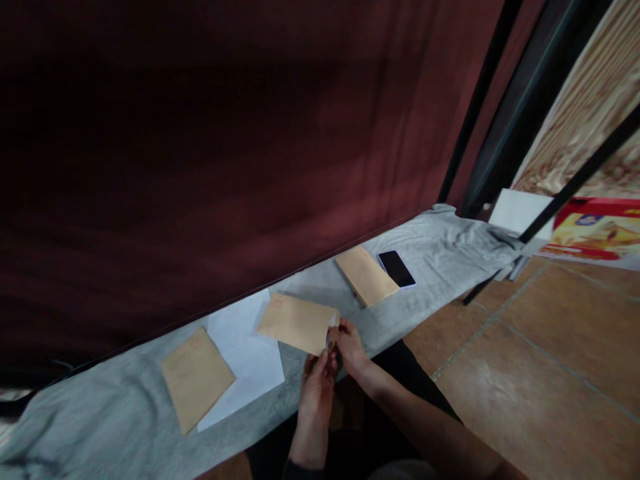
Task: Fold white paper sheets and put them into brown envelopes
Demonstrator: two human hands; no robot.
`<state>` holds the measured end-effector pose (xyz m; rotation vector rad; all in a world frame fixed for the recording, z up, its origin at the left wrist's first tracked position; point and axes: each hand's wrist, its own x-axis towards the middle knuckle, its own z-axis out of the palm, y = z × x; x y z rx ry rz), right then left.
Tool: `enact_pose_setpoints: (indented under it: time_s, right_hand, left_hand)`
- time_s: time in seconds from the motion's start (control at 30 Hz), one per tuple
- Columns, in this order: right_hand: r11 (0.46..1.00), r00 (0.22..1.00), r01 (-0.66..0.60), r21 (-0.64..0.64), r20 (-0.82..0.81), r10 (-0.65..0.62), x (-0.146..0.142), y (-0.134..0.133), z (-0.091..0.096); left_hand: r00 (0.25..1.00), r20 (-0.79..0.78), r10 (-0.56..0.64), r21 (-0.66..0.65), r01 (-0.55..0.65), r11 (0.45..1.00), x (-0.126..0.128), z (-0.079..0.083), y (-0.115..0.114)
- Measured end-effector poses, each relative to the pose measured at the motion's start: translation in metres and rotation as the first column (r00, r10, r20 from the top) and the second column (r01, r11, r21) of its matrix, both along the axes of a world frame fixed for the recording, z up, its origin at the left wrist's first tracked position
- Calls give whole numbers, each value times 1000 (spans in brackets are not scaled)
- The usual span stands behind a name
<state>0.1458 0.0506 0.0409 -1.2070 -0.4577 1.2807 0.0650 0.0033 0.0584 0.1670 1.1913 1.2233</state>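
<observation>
A tan paper envelope (299, 322) lies across the middle of the grey cloth, its near right end raised at my hands. At its lower corner, my left hand (319, 379) has its fingers closed on the edge. My right hand (349, 343) pinches the same end beside the flap, where a strip of white paper shows at the opening. The fingertips of both hands are partly hidden. Under the envelope's left part lie white paper sheets (250, 360). A second tan envelope (197, 379) rests on the sheets' left side.
A stack of tan envelopes (367, 275) lies to the right, with a dark-screened phone (397, 268) beside it. Grey cloth (445, 240) covers the narrow bench against a dark red curtain (225, 167). Black metal bars (480, 100) and a red-yellow printed box (600, 230) stand at the right.
</observation>
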Motion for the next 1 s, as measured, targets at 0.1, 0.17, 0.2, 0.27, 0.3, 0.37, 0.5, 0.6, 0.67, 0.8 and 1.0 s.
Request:
enact_pose_setpoints:
  time_s: [0.1,0.17,0.2,0.27,0.3,0.37,0.5,0.6,0.67,0.8,1.0]
  right_hand:
    - [1000,1000,15,-1,3,-15,1,-2,0]
    - [1000,1000,18,1,3,-18,1,-2,-1]
    - [1000,1000,18,4,1,-18,0,-3,-1]
    - [1000,1000,21,11,-4,-20,-1,-3,-3]
    - [1000,1000,23,13,-8,-23,-2,-3,-4]
    - [999,999,31,16,-12,-31,-4,-3,-7]
    - [999,999,45,12,-17,-45,-7,-2,-11]
    - [999,999,39,10,-28,-38,-7,-2,-13]
    - [1000,999,27,13,-36,-27,-7,-3,-14]
    - [1000,999,-6,28,-50,7,-6,-4,-15]
    - [998,997,-47,44,-66,50,-4,-4,-17]
  left_hand:
    - [999,-32,6,3,-6,1000,1,-4,5]
    - [998,-64,10,13,-10,1000,0,-7,5]
    - [996,-87,12,25,-10,1000,-1,-9,5]
    - [992,-129,13,57,-5,998,-2,-11,4]
    - [988,-153,12,78,0,997,-2,-12,3]
    - [981,-195,17,119,6,993,-2,-12,2]
    - [965,-261,38,177,9,984,-1,-14,1]
    - [953,-298,45,189,13,982,-1,-17,3]
    - [943,-327,63,176,-4,984,-1,-19,5]
    - [928,-363,86,145,-35,989,-3,-22,8]
    - [916,-392,80,114,-38,993,-6,-23,9]
